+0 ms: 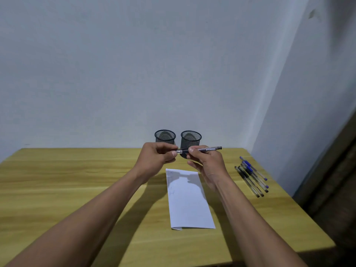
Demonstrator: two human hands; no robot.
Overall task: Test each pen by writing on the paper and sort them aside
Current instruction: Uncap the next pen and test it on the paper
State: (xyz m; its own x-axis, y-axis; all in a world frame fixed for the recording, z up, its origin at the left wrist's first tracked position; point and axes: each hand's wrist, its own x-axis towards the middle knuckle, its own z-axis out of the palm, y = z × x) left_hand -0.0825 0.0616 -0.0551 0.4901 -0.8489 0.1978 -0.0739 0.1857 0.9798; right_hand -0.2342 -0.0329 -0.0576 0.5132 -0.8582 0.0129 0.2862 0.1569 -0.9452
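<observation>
I hold a black pen (207, 149) level above the table, its tip end pointing left. My right hand (208, 162) grips the barrel. My left hand (159, 156) pinches the tip end, fingers closed around it; whether a cap is there I cannot tell. Below the hands lies a folded white paper (189, 201) with faint scribbles near its top left. Several more pens (251, 177), blue and black, lie side by side on the table to the right.
Two black mesh pen cups (165, 136) (191, 138) stand side by side at the back of the wooden table (77, 189), just behind my hands. A wall runs behind the table, another close on the right.
</observation>
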